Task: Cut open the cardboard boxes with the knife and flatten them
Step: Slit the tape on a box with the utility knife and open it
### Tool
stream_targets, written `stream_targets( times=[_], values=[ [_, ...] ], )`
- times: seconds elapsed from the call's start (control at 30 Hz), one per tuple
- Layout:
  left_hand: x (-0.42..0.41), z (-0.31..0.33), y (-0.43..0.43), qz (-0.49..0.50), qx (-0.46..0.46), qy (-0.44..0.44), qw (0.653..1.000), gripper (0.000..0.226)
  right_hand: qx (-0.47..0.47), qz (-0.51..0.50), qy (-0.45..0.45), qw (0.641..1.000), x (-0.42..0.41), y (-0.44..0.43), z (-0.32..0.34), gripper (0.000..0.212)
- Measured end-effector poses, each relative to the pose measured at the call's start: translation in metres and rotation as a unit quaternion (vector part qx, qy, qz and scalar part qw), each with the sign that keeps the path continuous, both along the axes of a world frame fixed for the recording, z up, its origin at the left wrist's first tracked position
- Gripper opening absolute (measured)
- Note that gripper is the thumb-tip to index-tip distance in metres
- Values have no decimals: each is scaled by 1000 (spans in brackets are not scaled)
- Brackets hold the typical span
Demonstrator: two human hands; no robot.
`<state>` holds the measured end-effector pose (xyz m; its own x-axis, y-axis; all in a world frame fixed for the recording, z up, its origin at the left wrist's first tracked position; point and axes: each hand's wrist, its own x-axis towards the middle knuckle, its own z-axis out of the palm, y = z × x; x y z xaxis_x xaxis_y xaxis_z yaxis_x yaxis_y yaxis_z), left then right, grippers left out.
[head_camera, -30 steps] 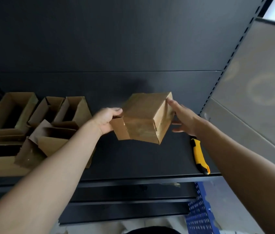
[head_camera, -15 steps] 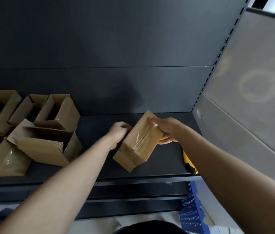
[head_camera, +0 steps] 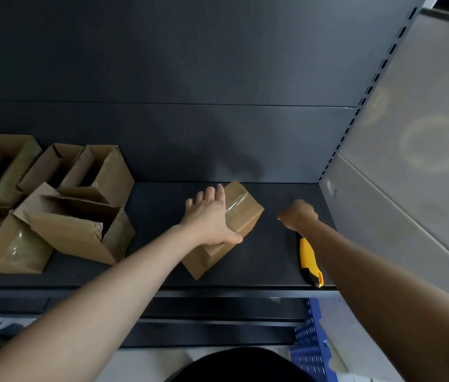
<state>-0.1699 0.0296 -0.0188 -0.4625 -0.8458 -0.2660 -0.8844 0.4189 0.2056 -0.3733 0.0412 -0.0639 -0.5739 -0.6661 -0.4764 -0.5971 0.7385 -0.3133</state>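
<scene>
Progress, judged from the shelf (head_camera: 270,260): early to middle. Sealed box (head_camera: 245,216) lies tilted on one face under the left hand (head_camera: 212,216), clear tape (head_camera: 235,205) uncut across its top, just beyond the fingertips. Left fingers straight and slightly spread, palm pressing flat, thumb hooked round the near edge; this reads as steadying the box for the cut. Right hand (head_camera: 299,215) well apart from the box, fingers curled under into a loose fist and gripping nothing that I can see. Knife (head_camera: 310,261), yellow handle, lies on the shelf behind those knuckles, toward the wrist; its front end is hidden beneath the forearm, so I cannot tell whether the blade is out. Opened boxes (head_camera: 74,224) stand in a cluster far to the left of the left fingers, flaps up, none visibly pressed flat. Done: those boxes slit open. Left: pick up the knife, cut this tape, then flatten everything. Count: one sealed box, one knife, two hands, opened boxes probably five, though the cluster overlaps and runs off the frame edge, so the tally is unsure.
</scene>
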Motion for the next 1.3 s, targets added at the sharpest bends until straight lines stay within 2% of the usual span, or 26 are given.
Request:
stream_targets(
  times=[0.07,0.17,0.33,0.4,0.53,0.63,0.7,0.83,1.0,1.17,1.3],
  values=[
    [2,0,-3,-26,24,21,999,119,34,-30,37,998,-9,11,-15,64],
    [6,2,-9,-75,38,20,996,113,57,-52,32,997,-16,24,-36,71],
    [13,1,-19,-37,80,20,996,110,45,-23,45,998,-21,27,-44,59],
    [15,-2,-19,-31,88,36,995,113,7,10,25,1000,-24,23,-39,48],
    [17,-6,-21,-19,75,69,995,109,-129,97,-51,986,-23,12,-2,19],
    [20,-7,-25,-6,82,93,992,111,-173,210,-85,959,-16,8,32,20],
    [23,-7,-30,2,84,112,990,112,-169,299,-56,938,-10,9,51,23],
    [28,-8,-37,-2,77,131,988,105,-101,433,84,892,5,11,74,22],
    [30,-10,-41,-20,69,136,988,105,-75,484,203,848,30,10,89,22],
    [33,-11,-42,-49,56,124,990,103,-56,518,264,812,49,8,98,22],
    [35,-11,-45,-55,54,129,989,103,-53,521,321,789,59,9,102,32]
  ],
)
